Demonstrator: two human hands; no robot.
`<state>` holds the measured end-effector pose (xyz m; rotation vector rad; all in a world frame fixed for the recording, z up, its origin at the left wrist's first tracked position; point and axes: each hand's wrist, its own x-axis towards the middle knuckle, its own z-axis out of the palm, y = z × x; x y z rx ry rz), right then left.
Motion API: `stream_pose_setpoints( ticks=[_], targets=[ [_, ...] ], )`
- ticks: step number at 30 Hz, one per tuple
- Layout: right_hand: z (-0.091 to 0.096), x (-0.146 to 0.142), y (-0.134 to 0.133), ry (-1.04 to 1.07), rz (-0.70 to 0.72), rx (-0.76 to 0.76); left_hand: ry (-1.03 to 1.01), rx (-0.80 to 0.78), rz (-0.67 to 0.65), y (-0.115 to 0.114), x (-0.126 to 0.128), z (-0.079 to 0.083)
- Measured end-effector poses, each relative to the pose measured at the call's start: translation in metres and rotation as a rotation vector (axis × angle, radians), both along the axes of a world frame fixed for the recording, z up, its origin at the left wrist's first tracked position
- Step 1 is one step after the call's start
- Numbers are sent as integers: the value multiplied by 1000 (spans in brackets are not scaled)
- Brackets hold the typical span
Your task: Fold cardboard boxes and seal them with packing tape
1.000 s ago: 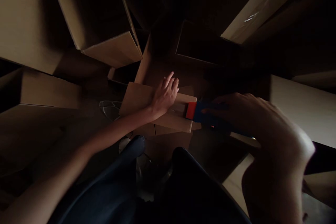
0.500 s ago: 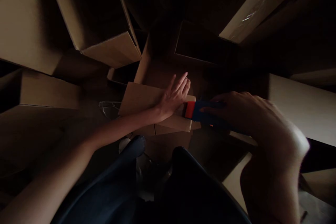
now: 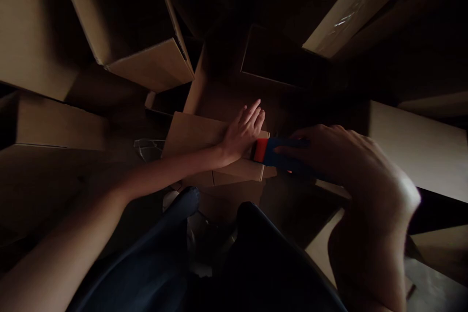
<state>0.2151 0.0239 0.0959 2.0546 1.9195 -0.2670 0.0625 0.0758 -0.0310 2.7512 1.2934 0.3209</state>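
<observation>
My left hand [image 3: 242,135] lies with fingers stretched out on top of a brown cardboard box [image 3: 195,131], holding nothing. My right hand [image 3: 325,153] is wrapped around a dark blue tape dispenser with an orange end [image 3: 261,150]. That orange end sits at the box's right edge, close beside the heel of my left hand. Much of the dispenser is hidden by my right hand and by deep shadow, and no tape can be made out. The box rests low, in front of my knees.
Open cardboard boxes crowd around, such as a tall one [image 3: 153,66] at upper left. Others include a box [image 3: 58,122] at left and a pale box [image 3: 417,141] at right. Clear crumpled plastic [image 3: 148,148] lies left of the middle box. Dark trousers [image 3: 146,258] fill the lower edge.
The whole view has shifted slightly, so everything appears a little further left. Both hands, the tape dispenser and the box keep nearly the same places relative to each other.
</observation>
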Motion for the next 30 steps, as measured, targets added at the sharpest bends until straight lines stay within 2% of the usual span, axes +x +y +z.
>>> stream_pose_setpoints(
  ticks=[2, 4, 6, 8, 12, 15, 17, 19, 23, 25, 27, 30],
  targets=[
    [0, 0, 0, -1, 8, 2, -28, 18, -11, 1, 2, 19],
    [-1, 1, -1, -7, 15, 15, -76, 42, 32, 1, 3, 40],
    [-2, 3, -2, 2, 39, 30, -133, 57, 74, 1, 4, 50],
    [-3, 5, -3, 19, 49, 38, -158, 35, 97, 0, 5, 44],
    [-3, 6, -3, 55, 26, 26, -94, -67, 82, -5, 10, 5],
    [-3, 5, -1, 72, 7, 14, -76, -61, 54, -5, 13, -11],
    [-3, 5, 0, 82, -9, 1, -87, -63, 44, -2, 10, -7],
    [-3, 5, -1, 84, -8, -2, -113, -63, 53, 1, 2, 3],
    [-6, 9, -3, 73, 30, 37, -179, 29, 99, 8, -28, 22],
    [-9, 12, -3, 78, 28, 37, -173, 73, 169, 9, -41, 21],
    [-14, 15, -1, 105, 29, 23, -114, 63, 194, 11, -47, 14],
    [-19, 17, 1, 133, 59, 12, -19, 52, 111, 12, -45, 5]
  ],
)
